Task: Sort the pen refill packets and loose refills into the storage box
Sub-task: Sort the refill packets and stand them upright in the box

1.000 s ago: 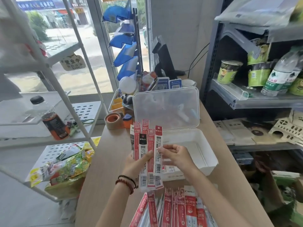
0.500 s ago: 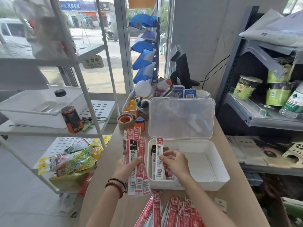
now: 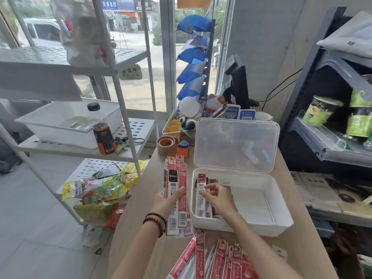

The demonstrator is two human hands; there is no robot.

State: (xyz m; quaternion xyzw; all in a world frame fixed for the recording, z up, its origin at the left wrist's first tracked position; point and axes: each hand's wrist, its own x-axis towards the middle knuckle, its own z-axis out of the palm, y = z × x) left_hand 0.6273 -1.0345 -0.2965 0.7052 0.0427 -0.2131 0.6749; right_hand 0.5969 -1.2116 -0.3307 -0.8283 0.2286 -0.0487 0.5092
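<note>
Packets [image 3: 175,191] in left hand [image 3: 164,205] — beside box [image 3: 251,204]

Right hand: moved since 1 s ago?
Yes. The right hand moved from the left hand's bundle rightward and forward, over the storage box's left end, pinching a packet there.

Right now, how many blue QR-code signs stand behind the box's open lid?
2: a blue QR-code sign and its right neighbour, side by side; the translucent lid may hide more.
</note>
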